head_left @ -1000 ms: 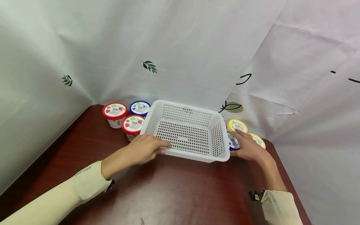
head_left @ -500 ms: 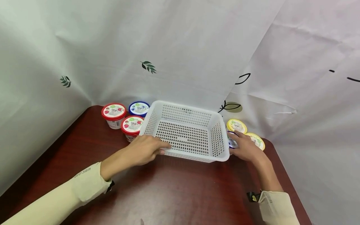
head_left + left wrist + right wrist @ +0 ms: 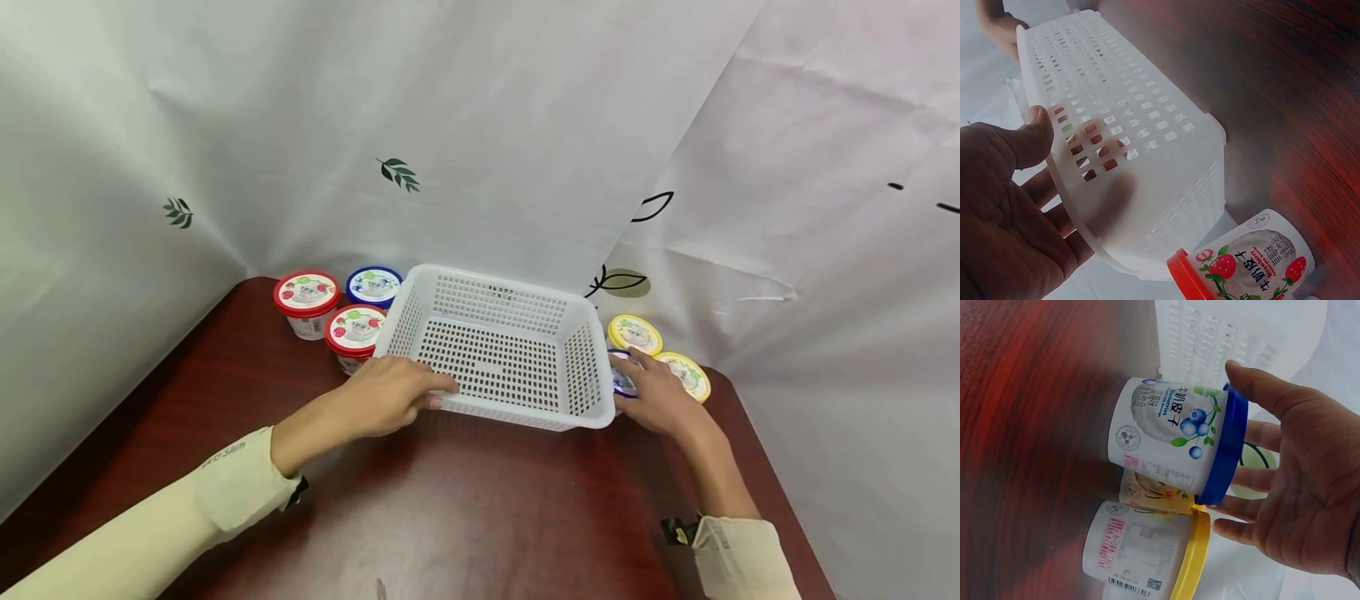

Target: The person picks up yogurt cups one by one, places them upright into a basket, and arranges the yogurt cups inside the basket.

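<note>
My left hand (image 3: 386, 396) holds the near left rim of a white perforated plastic basket (image 3: 517, 414). In the left wrist view its thumb (image 3: 1038, 134) lies outside the wall, and its fingers show through the holes from inside. On the basket's right, my right hand (image 3: 663, 398) grips a blueberry yogurt cup (image 3: 1166, 431) by its blue lid. The thumb is on one edge of the lid and the fingers reach behind it. The cup stands upright beside the basket, its lid partly hidden by the hand in the head view.
Two yellow-lidded cups (image 3: 635, 333) stand right behind and beside the right hand. Left of the basket are two red-lidded strawberry cups (image 3: 307, 292) and another blue-lidded cup (image 3: 374, 286). Pale sheeting (image 3: 487, 125) rises behind the dark red wooden table (image 3: 487, 517).
My right hand has shifted slightly left and come closer around the blueberry yogurt cup's lid, uncovering more of the yellow lids. My left hand and the basket stay in place.
</note>
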Available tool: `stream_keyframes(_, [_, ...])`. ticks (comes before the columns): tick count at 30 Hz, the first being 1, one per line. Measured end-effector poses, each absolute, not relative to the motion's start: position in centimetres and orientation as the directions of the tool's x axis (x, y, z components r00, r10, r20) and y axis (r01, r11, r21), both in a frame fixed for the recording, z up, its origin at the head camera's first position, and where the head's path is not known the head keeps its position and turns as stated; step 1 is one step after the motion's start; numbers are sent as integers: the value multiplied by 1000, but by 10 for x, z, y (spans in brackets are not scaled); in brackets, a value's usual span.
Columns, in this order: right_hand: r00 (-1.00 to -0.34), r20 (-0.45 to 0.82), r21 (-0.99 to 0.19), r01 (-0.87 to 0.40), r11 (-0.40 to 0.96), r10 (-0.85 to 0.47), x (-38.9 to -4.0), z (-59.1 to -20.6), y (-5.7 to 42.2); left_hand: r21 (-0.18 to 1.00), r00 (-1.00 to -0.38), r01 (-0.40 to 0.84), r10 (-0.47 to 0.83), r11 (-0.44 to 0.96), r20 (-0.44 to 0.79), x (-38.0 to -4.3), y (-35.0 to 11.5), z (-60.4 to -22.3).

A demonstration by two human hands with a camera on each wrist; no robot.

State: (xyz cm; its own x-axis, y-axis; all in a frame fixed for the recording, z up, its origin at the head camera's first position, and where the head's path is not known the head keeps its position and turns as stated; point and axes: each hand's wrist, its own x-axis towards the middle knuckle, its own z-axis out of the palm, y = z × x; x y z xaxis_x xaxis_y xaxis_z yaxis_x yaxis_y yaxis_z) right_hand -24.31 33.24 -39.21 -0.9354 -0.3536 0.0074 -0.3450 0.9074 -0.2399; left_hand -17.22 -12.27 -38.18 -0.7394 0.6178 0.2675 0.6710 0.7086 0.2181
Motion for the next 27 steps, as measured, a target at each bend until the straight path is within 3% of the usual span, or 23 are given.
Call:
stream_keyframes(7, [-944,-15,-234,-316,919,-329,-228,-366,312,204,-730,680,624,704,278,-172,-123,-382])
stream_keyframes(27, [-955,-42,-265,-273,925,-294,-226,-361,311,172,-710,698,638,696,298,-174,-123,-384])
